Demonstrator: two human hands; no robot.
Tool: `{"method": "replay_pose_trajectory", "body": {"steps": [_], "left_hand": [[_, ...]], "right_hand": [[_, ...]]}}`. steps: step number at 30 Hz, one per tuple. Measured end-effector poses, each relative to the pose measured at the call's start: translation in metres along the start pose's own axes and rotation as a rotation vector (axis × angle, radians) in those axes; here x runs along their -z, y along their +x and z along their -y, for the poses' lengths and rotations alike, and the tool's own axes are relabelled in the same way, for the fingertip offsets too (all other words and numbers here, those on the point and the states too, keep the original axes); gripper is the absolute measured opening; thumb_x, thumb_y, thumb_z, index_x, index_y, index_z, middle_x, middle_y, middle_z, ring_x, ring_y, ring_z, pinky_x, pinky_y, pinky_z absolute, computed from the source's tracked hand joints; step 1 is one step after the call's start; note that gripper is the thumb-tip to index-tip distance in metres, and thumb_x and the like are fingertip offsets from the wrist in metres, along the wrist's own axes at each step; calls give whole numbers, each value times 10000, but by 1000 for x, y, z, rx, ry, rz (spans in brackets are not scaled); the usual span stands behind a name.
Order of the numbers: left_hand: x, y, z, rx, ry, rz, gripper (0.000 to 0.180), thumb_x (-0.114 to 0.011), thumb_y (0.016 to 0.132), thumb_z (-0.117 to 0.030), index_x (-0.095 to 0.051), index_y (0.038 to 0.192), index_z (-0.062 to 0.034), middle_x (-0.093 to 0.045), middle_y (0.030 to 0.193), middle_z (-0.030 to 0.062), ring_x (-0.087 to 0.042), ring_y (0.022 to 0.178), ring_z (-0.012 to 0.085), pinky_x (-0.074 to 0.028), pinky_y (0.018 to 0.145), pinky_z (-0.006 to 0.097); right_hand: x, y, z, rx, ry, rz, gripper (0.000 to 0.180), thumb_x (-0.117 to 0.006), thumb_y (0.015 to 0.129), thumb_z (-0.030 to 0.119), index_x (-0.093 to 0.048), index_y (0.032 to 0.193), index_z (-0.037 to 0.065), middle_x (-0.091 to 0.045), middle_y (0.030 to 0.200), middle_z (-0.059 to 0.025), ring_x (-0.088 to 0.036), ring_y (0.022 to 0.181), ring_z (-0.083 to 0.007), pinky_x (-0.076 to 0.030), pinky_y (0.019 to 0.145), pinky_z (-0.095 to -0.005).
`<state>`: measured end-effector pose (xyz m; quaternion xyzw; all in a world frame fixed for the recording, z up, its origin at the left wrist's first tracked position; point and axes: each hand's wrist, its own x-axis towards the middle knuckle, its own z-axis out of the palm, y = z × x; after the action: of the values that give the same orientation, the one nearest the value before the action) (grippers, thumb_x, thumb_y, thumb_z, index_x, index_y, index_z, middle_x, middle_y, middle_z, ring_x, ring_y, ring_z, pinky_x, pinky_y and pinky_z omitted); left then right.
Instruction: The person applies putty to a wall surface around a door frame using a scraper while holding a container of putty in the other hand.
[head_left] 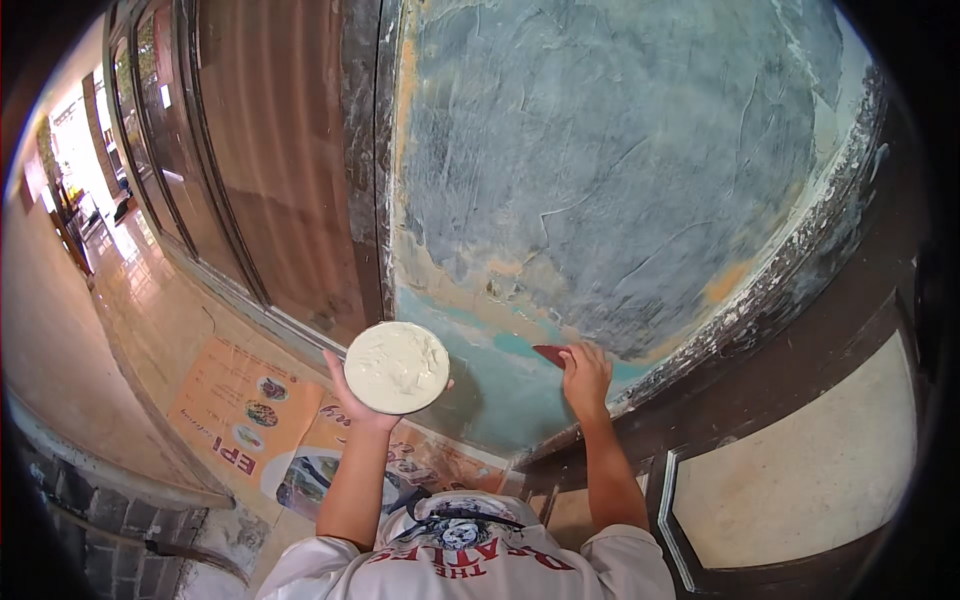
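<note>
My left hand [362, 408] holds up a round tub of creamy white wall filler [397, 367] from below, thumb on its left side and a fingertip showing on its right. The filler's surface is uneven, with ridges and dips. In my right hand [586, 378] is a dark red, flat putty scraper [549, 354], its tip pointing left toward the wall. The wall [610, 170] ahead carries grey-blue, streaky filler, with tan patches and a teal strip low down near the scraper. Whether the scraper touches the wall I cannot tell.
A dark wooden frame [367, 150] with a brown curtained glass panel borders the wall on the left. A dark wooden door with a pale panel [800, 460] stands at the right. An orange printed banner [235, 400] covers the floor at lower left. A tiled passage [130, 270] runs beyond.
</note>
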<state>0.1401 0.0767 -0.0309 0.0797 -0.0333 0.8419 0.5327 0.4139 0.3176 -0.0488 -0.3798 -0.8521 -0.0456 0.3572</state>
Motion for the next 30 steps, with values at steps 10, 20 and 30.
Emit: {"method": "replay_pose_trajectory", "body": {"steps": [10, 20, 30], "left_hand": [[7, -2, 10, -32, 167, -77, 1030, -360, 898, -898, -506, 1525, -94, -501, 1557, 209, -505, 1363, 519, -336, 1001, 886], [-32, 8, 47, 251, 82, 120, 1078, -350, 860, -938, -427, 1569, -131, -440, 1608, 182, -474, 1407, 497, -337, 1035, 865], [-35, 6, 34, 286, 13, 147, 1098, -316, 835, -969, -404, 1586, -172, -406, 1625, 193, -442, 1431, 509, -320, 1068, 853]], "right_hand": [[69, 50, 18, -131, 283, -19, 206, -684, 989, 202, -711, 1096, 28, -732, 1034, -115, -667, 982, -324, -506, 884, -431], [68, 84, 43, -495, 1422, 983, 281, -623, 1065, 162, -677, 1238, -54, -754, 1097, -80, -718, 928, -129, -572, 841, -281], [67, 81, 19, -590, 1420, 934, 284, -641, 1057, 167, -688, 1219, -62, -759, 1091, -98, -723, 907, -123, -581, 822, -280]]}}
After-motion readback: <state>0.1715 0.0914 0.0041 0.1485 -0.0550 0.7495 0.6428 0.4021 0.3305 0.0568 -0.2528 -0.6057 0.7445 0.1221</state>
